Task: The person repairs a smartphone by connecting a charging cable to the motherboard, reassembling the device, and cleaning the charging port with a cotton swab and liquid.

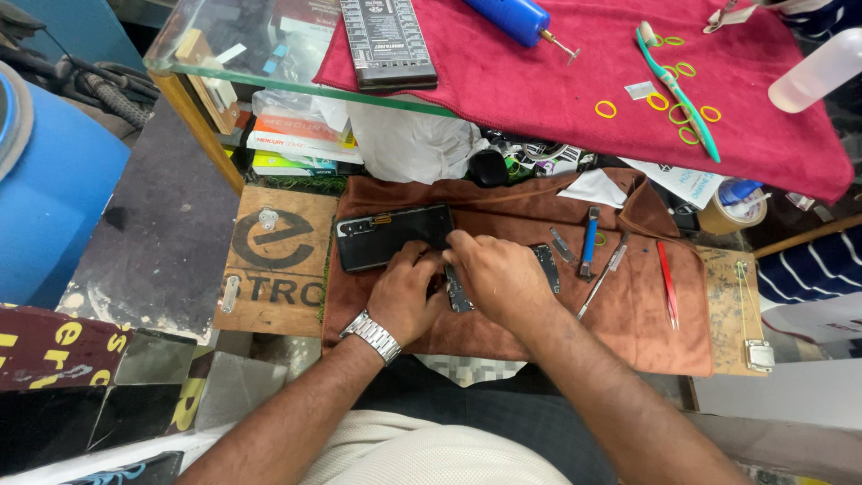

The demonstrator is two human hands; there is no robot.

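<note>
A black smartphone [388,233] lies on a brown cloth [628,314] in front of me. My left hand [404,292], with a metal watch on the wrist, rests its fingers on the phone's near edge. Over the phone's right end, my right hand [494,274] has its fingertips pinched together; whether it holds a small part I cannot tell. A dark phone part [546,267] lies under and beside my right hand.
A blue-handled tool [588,242], a thin screwdriver [603,274] and red tweezers [666,283] lie on the brown cloth to the right. Above, a red cloth [557,81] carries a toothbrush [678,90], yellow rubber rings, a blue tool [507,16] and a black case [388,43]. A tape roll [736,208] sits right.
</note>
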